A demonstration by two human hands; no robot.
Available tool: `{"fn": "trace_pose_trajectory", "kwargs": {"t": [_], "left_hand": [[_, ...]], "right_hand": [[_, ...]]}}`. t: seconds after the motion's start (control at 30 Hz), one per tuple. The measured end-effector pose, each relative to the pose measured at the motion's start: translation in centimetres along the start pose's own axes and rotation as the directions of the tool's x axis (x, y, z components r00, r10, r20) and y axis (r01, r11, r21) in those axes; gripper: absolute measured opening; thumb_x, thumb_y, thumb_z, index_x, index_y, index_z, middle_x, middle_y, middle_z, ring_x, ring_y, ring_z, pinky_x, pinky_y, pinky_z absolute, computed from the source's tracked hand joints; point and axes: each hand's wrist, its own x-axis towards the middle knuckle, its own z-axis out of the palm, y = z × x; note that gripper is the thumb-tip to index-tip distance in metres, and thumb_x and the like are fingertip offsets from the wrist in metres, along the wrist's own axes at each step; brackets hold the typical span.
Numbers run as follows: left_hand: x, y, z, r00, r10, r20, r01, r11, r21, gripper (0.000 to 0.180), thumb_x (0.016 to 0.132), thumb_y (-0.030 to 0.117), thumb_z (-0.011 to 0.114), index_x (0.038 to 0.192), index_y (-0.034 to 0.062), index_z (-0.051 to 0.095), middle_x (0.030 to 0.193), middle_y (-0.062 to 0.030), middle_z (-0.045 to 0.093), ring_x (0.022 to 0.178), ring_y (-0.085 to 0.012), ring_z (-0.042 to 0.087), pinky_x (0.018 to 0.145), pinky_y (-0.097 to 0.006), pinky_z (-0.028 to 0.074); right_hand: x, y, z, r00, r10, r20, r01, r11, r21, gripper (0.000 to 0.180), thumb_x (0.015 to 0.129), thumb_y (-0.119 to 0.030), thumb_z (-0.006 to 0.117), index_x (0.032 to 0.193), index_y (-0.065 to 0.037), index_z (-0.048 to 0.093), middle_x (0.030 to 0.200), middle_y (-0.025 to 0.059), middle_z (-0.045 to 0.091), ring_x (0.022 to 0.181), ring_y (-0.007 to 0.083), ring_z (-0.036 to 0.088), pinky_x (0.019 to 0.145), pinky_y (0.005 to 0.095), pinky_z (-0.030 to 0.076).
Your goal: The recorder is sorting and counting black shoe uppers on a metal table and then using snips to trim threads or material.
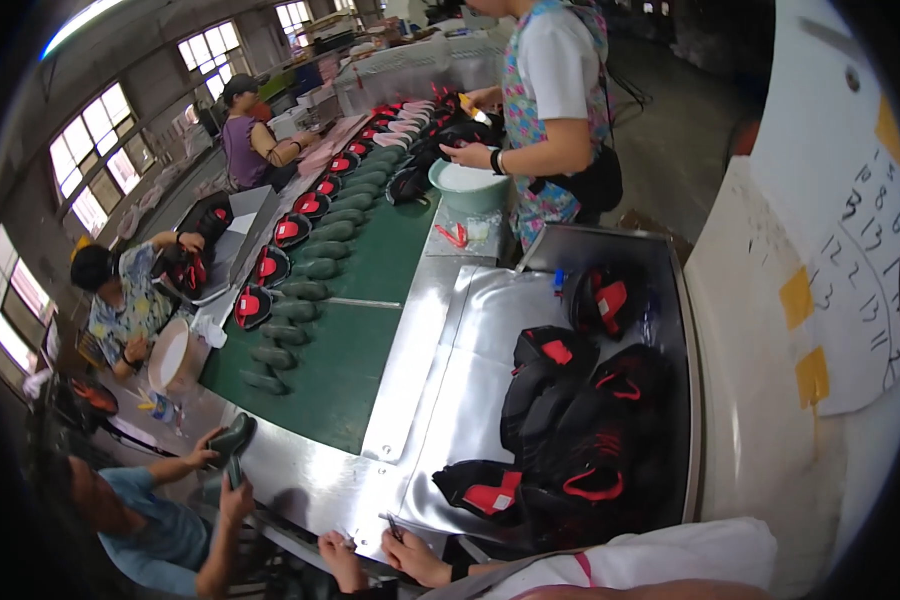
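Observation:
Low in the view, over the near edge of the metal table, both my hands are close together. My left hand is closed with its fingertips pinched, and what they hold is too small to make out. Just to its right, my right hand, with a dark band at the wrist, is closed around a thin dark tool pointing up and away; its exact kind is unclear. Nearest to my right hand on the steel tray lies a black shoe upper with a red lining and a white label.
More black shoes crowd the steel tray. A green conveyor belt carries rows of dark shoe lasts and red-lined uppers. Co-workers sit along the left; one person stands beyond the tray near a pale green bucket. A marked white board stands right.

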Motion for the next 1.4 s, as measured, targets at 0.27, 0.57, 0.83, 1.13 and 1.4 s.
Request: {"fn": "trace_pose_trajectory", "kwargs": {"t": [0.27, 0.57, 0.83, 1.13, 1.4], "left_hand": [[-3.5, 6.6, 3.6, 0.943, 0.042, 0.329, -0.072, 0.994, 0.08, 0.011, 0.083, 0.007, 0.057, 0.076, -0.0008, 0.055, 0.059, 0.0037, 0.049, 0.054, -0.0029, 0.042, 0.049, -0.017, 0.034], [-5.3, 6.4, 2.3, 0.965, 0.152, 0.215, -0.161, 0.987, 0.025, 0.016, 0.091, 0.014, 0.043, 0.079, 0.0034, 0.044, 0.067, -0.0019, 0.051, 0.059, -0.0047, 0.043, 0.053, -0.018, 0.034], [-6.8, 7.3, 2.4, 0.96, 0.02, 0.28, 0.029, 0.985, -0.168, 0.041, 0.082, 0.002, 0.055, 0.118, 0.0003, 0.035, 0.095, -0.0077, 0.051, 0.081, -0.0135, 0.053, 0.071, -0.023, 0.045], [-7.4, 3.4, -1.4, 0.921, -0.083, 0.381, 0.092, 0.996, -0.004, 0.019, 0.082, 0.005, 0.059, 0.099, -0.0002, 0.053, 0.087, -0.0032, 0.058, 0.078, -0.0093, 0.056, 0.07, -0.022, 0.045], [-6.2, 1.9, -1.2, 0.883, -0.007, 0.47, 0.043, 0.997, -0.067, 0.011, 0.084, 0.008, 0.056, 0.091, 0.0008, 0.052, 0.077, -0.0029, 0.058, 0.07, -0.0086, 0.055, 0.064, -0.02, 0.043]], "right_hand": [[-0.8, -1.7, 1.4, 0.99, -0.011, -0.143, 0.019, 0.998, 0.055, 0.017, 0.088, -0.02, 0.05, 0.095, -0.004, 0.05, 0.066, -0.0011, 0.046, 0.045, 0.0045, 0.038, 0.039, 0.0182, 0.028], [-1.1, -1.2, 0.6, 0.993, 0.056, -0.102, -0.062, 0.996, -0.058, 0.019, 0.087, -0.022, 0.053, 0.075, -0.008, 0.05, 0.056, -0.003, 0.044, 0.043, 0.0048, 0.039, 0.039, 0.0185, 0.028], [-1.0, -1.4, 0.2, 0.984, 0.139, -0.113, -0.149, 0.985, -0.082, 0.015, 0.088, -0.019, 0.051, 0.079, -0.007, 0.052, 0.063, -0.0002, 0.051, 0.048, 0.0062, 0.046, 0.038, 0.0181, 0.03], [-2.3, -0.3, 1.1, 0.978, 0.198, -0.062, -0.201, 0.978, -0.048, 0.012, 0.085, -0.016, 0.056, 0.082, -0.007, 0.05, 0.066, -0.0008, 0.049, 0.051, 0.006, 0.044, 0.039, 0.0179, 0.03], [-1.3, -0.1, 0.6, 0.978, 0.206, -0.022, -0.207, 0.978, -0.029, 0.022, 0.09, -0.024, 0.048, 0.077, -0.007, 0.048, 0.053, -0.0014, 0.038, 0.041, 0.0076, 0.035, 0.036, 0.0209, 0.025]]}}
